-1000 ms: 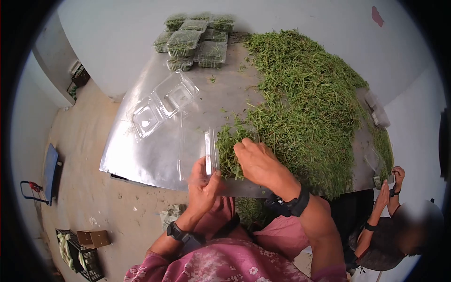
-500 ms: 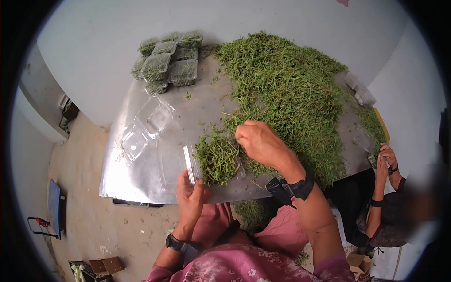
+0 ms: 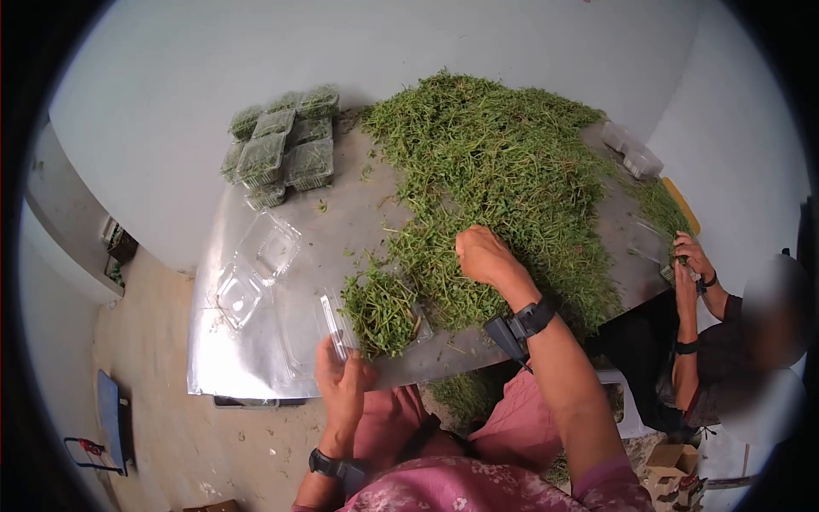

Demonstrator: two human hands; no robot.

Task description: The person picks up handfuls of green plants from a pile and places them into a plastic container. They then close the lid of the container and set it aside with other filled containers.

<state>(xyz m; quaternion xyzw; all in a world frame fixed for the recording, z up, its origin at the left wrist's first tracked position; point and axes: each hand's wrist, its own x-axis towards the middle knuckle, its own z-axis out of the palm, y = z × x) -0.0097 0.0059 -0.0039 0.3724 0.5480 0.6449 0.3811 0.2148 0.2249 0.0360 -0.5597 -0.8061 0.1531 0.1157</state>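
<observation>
A clear plastic box [image 3: 334, 324] full of green stems [image 3: 382, 311] stands near the table's front edge. My left hand [image 3: 341, 375] grips its left side, thumb and fingers closed on the plastic. To the right, my right hand [image 3: 488, 256] is over the large pile of greens [image 3: 512, 154], its fingers curled together at the leaves; whatever lies between the fingertips is hidden. Two empty clear boxes, one farther back [image 3: 275, 247] and one nearer [image 3: 239, 296], lie open on the metal table [image 3: 341, 218] at the left.
Closed boxes of greens [image 3: 260, 158] are stacked at the back left. Clear containers [image 3: 631, 152] stand at the back right. A co-worker's hands [image 3: 689, 264] handle greens at the right edge. A blue cart [image 3: 111, 418] is on the floor at left.
My right hand has moved right, away from the filled box and onto the pile. My left hand still holds the box. The camera view has shifted somewhat.
</observation>
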